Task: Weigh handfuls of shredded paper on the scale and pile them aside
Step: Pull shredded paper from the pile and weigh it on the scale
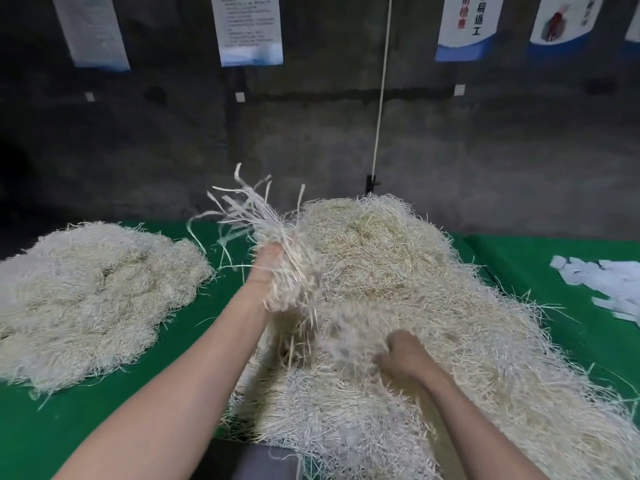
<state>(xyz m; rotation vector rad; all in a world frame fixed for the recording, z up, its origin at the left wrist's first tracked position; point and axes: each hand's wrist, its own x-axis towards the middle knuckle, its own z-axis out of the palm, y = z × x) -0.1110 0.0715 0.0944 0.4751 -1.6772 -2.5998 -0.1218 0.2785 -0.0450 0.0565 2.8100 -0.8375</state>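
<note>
Left hand (267, 262) grips a handful of shredded paper (294, 282) raised over the large pile (415, 271) on the counter (194, 323). Right hand (403, 356), fingers curled, clutches that pile; a smaller pile (86, 299) lies left.

Wall posters (251, 29), white cord (381, 98), paper slips (616, 285).

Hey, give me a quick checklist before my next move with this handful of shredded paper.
1. Left hand grips the handful: ok.
2. Handful tidy: not ok, strands stick out the top.
3. Right hand hold: cannot tell, fingers buried in the big pile.
4. Scale ready: cannot tell; a grey object at the bottom edge is partly under shreds.
5. Side pile apart from the big pile on the green table: ok.
</note>
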